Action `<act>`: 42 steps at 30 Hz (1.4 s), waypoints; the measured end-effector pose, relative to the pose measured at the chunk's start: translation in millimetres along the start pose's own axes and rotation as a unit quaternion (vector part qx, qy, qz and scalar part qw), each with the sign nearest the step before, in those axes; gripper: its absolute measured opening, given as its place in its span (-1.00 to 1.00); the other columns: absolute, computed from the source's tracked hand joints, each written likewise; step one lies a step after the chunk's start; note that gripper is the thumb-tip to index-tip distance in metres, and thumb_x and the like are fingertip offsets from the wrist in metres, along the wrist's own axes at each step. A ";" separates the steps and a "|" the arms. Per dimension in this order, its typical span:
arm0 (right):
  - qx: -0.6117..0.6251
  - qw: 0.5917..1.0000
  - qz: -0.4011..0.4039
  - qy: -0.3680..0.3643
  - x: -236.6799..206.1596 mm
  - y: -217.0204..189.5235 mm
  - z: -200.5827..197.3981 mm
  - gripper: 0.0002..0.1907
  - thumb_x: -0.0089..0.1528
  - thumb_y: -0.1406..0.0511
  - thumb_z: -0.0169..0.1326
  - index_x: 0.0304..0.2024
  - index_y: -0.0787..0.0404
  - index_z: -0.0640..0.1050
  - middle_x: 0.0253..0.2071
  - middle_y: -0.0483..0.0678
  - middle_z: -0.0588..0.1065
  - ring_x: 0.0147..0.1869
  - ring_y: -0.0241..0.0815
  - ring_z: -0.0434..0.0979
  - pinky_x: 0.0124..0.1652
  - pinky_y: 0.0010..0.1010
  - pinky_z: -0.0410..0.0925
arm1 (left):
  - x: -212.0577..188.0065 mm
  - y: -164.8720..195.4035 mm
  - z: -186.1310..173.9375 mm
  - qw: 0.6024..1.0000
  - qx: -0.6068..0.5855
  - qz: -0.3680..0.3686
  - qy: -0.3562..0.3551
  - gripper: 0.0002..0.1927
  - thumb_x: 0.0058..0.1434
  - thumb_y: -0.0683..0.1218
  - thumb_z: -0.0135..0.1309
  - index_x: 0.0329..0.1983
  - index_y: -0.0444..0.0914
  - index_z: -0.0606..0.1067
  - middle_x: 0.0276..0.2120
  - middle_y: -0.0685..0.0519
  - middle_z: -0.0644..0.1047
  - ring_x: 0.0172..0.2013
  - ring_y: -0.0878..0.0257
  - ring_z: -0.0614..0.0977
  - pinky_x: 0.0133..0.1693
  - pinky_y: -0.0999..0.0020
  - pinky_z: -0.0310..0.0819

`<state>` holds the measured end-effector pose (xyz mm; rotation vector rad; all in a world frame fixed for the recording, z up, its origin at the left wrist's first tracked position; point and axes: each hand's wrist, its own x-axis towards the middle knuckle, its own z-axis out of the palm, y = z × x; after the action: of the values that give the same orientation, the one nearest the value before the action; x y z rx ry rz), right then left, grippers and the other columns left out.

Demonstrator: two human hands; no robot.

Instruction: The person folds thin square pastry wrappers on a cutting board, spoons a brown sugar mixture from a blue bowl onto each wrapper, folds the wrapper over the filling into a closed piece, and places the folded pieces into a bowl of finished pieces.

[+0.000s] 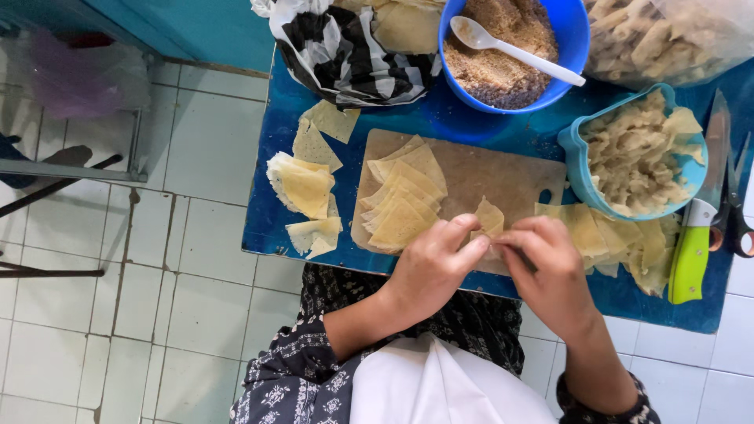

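You've got both hands pinching one wrapper (490,216), left hand (430,263) and right hand (550,267) fingers grasping it over the board (503,174), stack (400,206) waiting at nine o'clock.

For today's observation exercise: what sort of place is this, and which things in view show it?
Probably a home kitchen or small food-preparation corner. A low blue table on tiled floor holds a wooden cutting board, stacked pastry wrappers, and a blue bowl of crumbs.

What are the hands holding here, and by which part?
Both hands, left hand and right hand, pinch one thin pastry sheet by its lower edge.
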<state>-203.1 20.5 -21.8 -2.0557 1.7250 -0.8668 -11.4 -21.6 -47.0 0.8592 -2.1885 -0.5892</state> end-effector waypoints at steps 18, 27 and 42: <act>0.001 0.999 0.015 0.050 -3.1 2.2 8.9 -0.85 0.15 0.49 0.23 -0.25 0.29 0.55 -0.20 0.04 0.50 -0.06 0.06 0.47 -0.08 -0.22 0.34 | 14.3 -3.7 4.4 0.998 -0.019 -0.046 -0.042 -0.89 0.27 -0.17 0.16 -0.26 -0.24 0.44 -0.30 -0.01 0.44 -0.24 0.05 0.56 -0.22 0.17 0.49; 0.029 1.000 -0.001 0.003 4.1 3.4 2.8 -0.83 0.16 0.47 0.18 -0.19 0.23 0.53 -0.16 0.01 0.49 -0.03 0.05 0.48 -0.05 -0.22 0.34 | 22.9 -18.5 -3.5 0.993 0.038 0.048 -0.099 -0.87 0.14 -0.21 0.11 -0.26 -0.23 0.42 -0.29 0.00 0.43 -0.20 0.07 0.57 -0.20 0.21 0.51; -0.039 0.996 -0.076 -0.001 17.1 8.9 -2.2 -0.82 0.14 0.43 0.22 -0.20 0.21 0.57 -0.14 -0.03 0.50 -0.02 0.03 0.47 -0.01 -0.16 0.29 | 38.5 -30.1 10.0 0.983 0.020 -0.039 -0.176 -0.91 0.16 -0.15 0.11 -0.32 -0.28 0.48 -0.30 -0.09 0.53 -0.21 -0.05 0.62 -0.23 0.11 0.54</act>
<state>-209.9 2.3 -21.2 -2.2623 1.6428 -0.8543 -27.3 -68.2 -55.0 0.9227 -2.4993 -0.7882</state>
